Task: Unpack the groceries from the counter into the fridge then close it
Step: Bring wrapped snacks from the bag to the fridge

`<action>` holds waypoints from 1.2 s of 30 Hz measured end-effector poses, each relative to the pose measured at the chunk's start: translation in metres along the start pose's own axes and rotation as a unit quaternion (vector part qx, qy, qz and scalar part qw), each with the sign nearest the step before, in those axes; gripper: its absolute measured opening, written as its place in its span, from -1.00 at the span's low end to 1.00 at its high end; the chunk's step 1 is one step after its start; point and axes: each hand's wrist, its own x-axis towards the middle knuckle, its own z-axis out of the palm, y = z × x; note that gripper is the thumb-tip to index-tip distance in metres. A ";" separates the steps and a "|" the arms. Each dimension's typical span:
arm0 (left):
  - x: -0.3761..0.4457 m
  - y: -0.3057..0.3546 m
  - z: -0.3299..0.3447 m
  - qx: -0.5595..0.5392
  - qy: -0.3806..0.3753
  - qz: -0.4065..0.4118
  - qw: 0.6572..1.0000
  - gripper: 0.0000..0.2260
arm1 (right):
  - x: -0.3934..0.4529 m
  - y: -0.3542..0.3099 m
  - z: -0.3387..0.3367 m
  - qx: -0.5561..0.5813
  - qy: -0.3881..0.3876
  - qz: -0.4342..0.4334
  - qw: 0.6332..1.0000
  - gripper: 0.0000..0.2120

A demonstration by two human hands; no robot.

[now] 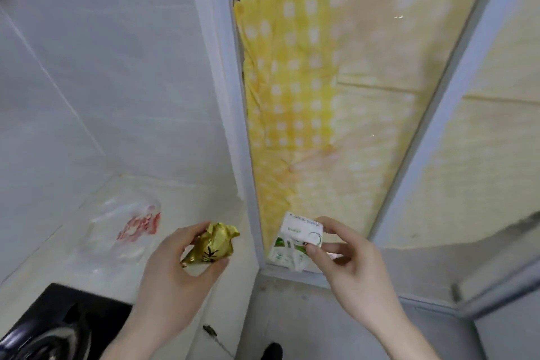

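Stove: black cooktop (58, 327) at the bottom left corner, nearest of all, its right edge just beside the left forearm.
Left hand: left hand (172, 266) grasps a crumpled gold foil packet (211, 248) between thumb and curled fingers, held above the counter edge.
Right hand: right hand (350, 260) pinches a small white-and-green milk carton (298, 238), thumb on its front, fingers behind; a wrapped straw lies on its face.
Gap: the two items are apart, with open room between the hands.
Counter: pale counter (181, 202) runs left to the wall; a clear plastic bag (125, 231) with red print lies on it, beyond the left hand.
Frame: grey window frame (233, 96) rises between the hands' items.
Far: yellow checked curtain (306, 82) behind the glass.
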 end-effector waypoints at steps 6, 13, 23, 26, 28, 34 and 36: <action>0.100 0.008 0.065 -0.057 -0.093 0.072 0.991 -0.51 | 0.039 0.005 -0.032 -0.028 0.126 0.037 0.991 -0.69; 0.197 0.036 0.136 -0.071 -0.245 0.150 0.955 -0.51 | 0.060 0.006 -0.067 -0.070 0.267 0.078 0.958 -0.66; 0.221 0.129 0.259 -0.100 -0.391 0.309 0.861 -0.44 | 0.001 0.011 -0.140 -0.105 0.471 0.134 0.866 -0.69; 0.214 0.168 0.292 -0.117 -0.402 0.355 0.836 -0.40 | -0.017 0.016 -0.169 -0.110 0.512 0.140 0.841 -0.68; 0.208 0.193 0.311 -0.132 -0.412 0.375 0.820 -0.45 | -0.026 0.021 -0.191 -0.113 0.538 0.134 0.824 -0.67; 0.187 0.266 0.371 -0.141 -0.414 0.421 0.795 -0.51 | -0.040 0.037 -0.274 -0.128 0.586 0.109 0.793 -0.67; 0.180 0.289 0.394 -0.142 -0.408 0.425 0.795 -0.50 | -0.042 0.043 -0.305 -0.135 0.589 0.103 0.790 -0.66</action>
